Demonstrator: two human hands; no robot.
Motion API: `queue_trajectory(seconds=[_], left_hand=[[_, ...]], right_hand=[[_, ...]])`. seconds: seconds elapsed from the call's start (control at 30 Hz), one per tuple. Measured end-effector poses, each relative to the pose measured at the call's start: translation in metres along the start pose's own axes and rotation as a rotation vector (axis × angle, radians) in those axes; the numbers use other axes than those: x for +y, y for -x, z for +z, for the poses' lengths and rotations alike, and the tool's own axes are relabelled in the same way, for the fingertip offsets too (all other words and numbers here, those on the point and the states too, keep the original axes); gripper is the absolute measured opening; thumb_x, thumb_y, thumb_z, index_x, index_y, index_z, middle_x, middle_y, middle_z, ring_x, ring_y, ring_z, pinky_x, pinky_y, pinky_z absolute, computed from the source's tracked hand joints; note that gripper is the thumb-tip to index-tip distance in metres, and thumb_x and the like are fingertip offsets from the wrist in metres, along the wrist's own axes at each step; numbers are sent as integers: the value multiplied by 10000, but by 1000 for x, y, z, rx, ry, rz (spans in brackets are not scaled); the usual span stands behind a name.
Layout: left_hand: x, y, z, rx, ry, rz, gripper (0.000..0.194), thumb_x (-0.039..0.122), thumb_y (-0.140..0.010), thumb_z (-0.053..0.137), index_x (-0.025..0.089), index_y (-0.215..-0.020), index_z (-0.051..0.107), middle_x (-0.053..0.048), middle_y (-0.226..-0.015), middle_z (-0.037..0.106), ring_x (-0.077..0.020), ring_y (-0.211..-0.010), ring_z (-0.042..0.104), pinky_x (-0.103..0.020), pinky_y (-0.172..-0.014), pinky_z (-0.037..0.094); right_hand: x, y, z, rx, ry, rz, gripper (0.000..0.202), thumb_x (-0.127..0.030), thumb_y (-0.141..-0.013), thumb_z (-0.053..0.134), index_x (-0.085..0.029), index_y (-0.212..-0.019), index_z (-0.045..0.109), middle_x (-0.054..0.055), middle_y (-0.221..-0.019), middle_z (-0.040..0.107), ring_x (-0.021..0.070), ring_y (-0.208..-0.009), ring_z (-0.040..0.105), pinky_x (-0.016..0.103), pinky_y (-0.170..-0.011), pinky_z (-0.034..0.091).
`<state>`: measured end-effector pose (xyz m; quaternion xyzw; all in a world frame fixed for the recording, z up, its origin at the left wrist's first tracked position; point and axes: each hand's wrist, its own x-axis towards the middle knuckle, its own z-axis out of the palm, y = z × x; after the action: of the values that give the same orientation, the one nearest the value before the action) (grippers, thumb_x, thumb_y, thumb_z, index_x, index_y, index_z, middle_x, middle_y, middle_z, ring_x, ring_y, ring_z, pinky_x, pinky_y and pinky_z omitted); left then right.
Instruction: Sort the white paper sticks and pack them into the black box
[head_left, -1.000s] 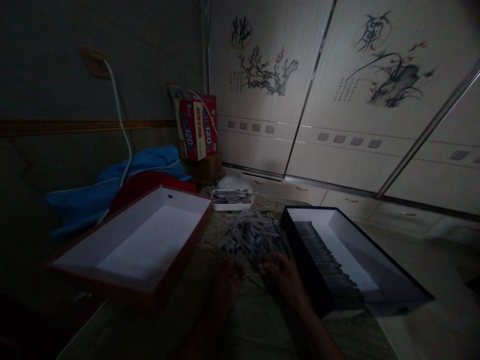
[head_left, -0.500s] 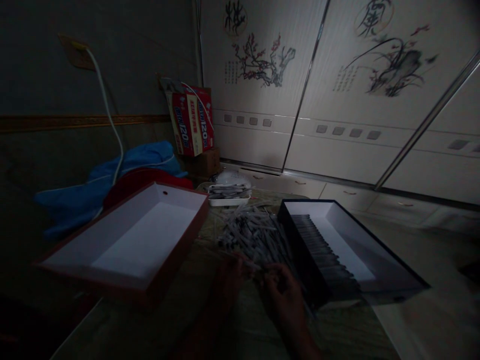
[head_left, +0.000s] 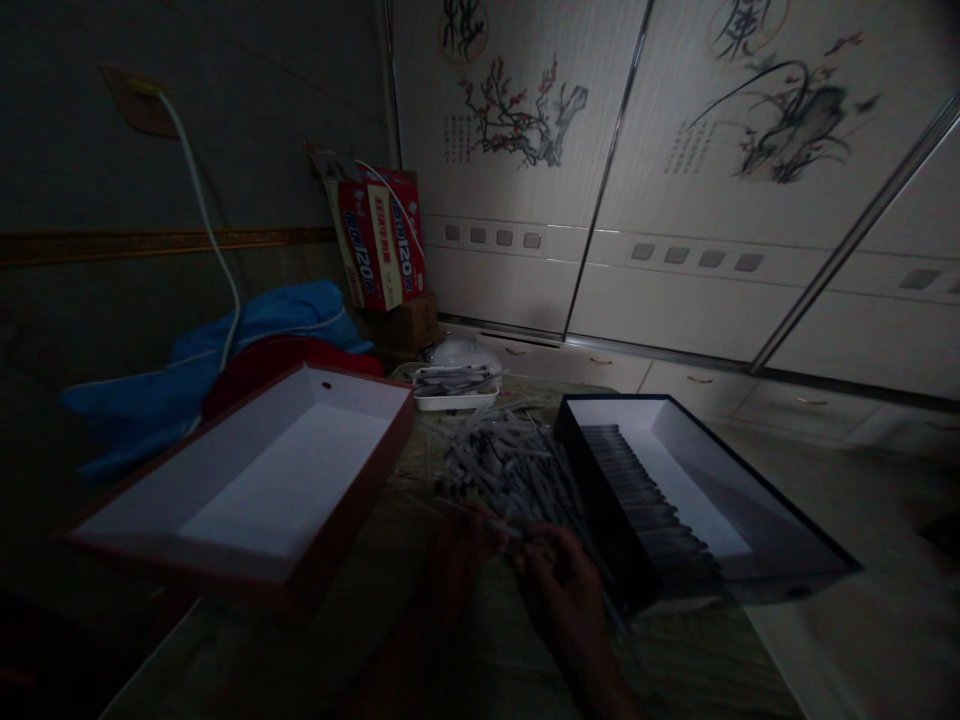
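In dim light, my left hand (head_left: pixel 457 548) and my right hand (head_left: pixel 559 570) are close together over the table's near middle. Between them lies a slim, pale pen (head_left: pixel 504 528), pinched by the fingers of both; its fine details are too dark to make out. Just beyond my hands spreads a loose pile of similar pens (head_left: pixel 510 455), translucent with dark ends. To the right, a dark-sided box (head_left: pixel 701 490) with a white inside holds a row of pens (head_left: pixel 637 490) along its left wall.
A red-sided box (head_left: pixel 274 480) with a white inside stands at the left. Behind the pile is a white tray (head_left: pixel 457 402) of more pens. Blue cloth (head_left: pixel 262 315) and a red-and-white carton (head_left: pixel 382 240) are farther back, before sliding doors (head_left: pixel 517 280).
The view has shifted slightly. Both hands stay nearly in place around the pen, with only slight finger movement visible.
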<state>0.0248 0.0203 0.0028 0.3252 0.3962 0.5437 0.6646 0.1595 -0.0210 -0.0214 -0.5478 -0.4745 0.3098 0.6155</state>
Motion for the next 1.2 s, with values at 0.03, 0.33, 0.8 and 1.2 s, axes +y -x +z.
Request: queue_trajectory(seconds=[0.03, 0.33, 0.8, 1.2], left_hand=[[1, 0, 0, -2, -2, -4, 287, 391, -598, 704, 145, -716, 614, -27, -646, 660, -164, -594, 618, -286, -605, 494], [2, 2, 3, 14, -14, -12, 298, 397, -583, 713, 150, -712, 606, -24, -641, 673, -171, -599, 628, -284, -604, 495], [-3, -3, -3, 75, 100, -34, 265, 326, -563, 747, 150, -711, 615, -10, -658, 653, -155, -610, 616, -277, -617, 506], [-11, -8, -9, 94, 185, -40, 289, 330, -558, 754, 158, -746, 617, -17, -727, 661, -162, -686, 628, -289, -686, 508]], right_hand=[[0, 0, -1, -15, 13, 10, 177, -292, -733, 604, -170, -861, 616, 46, -776, 657, 183, -712, 614, 256, -625, 484], [-3, 1, -4, -63, 29, 39, 166, -287, -744, 589, -175, -865, 609, 44, -793, 654, 191, -739, 609, 264, -639, 481], [-11, 4, -3, -23, -106, 71, 213, -359, -786, 546, -167, -874, 572, 73, -830, 657, 175, -710, 634, 260, -627, 500], [-9, 5, -6, -22, 105, -7, 207, -347, -776, 560, -170, -873, 609, 50, -810, 650, 184, -753, 604, 242, -641, 476]])
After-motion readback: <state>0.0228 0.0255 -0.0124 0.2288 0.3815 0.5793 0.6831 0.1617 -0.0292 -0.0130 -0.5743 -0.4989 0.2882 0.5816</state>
